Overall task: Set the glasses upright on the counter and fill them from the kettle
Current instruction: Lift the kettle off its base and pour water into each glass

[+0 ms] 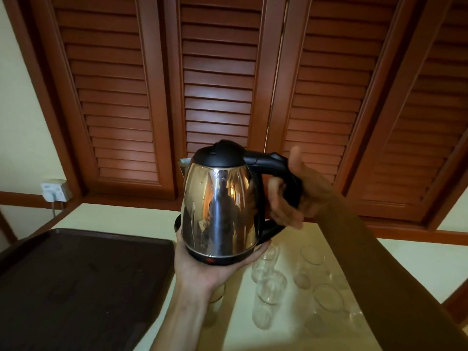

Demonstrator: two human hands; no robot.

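- Two hands carry the kettle (pixel 220 201) in the air above the table (pixel 410 259): the left hand (pixel 215 267) cups its black base from below, fingers curled up round the rim, and the right hand (pixel 291 193) wraps round the black handle, thumb sticking up.
- Several glasses (pixel 268 287) sit on the table just below and to the right of the kettle; most look upright, mouths up, and none shows water that I can make out.
- Judging by this, the step in hand is bringing the kettle over to begin pouring; uprighting seems mostly done.
- Next move, as I judge it: line the spout (pixel 182 164) over one glass and tip slowly, the left hand steadying the base. Clear, closely grouped glasses make aim and overflow the risks.
- A dark tray (pixel 76 279) lies on the left, cut off by the frame edge; a wall socket (pixel 54 191) sits behind it.
- Hard to tell: the exact number of glasses, since they overlap and blur; whether one under the left wrist stands or lies; how full the kettle is.
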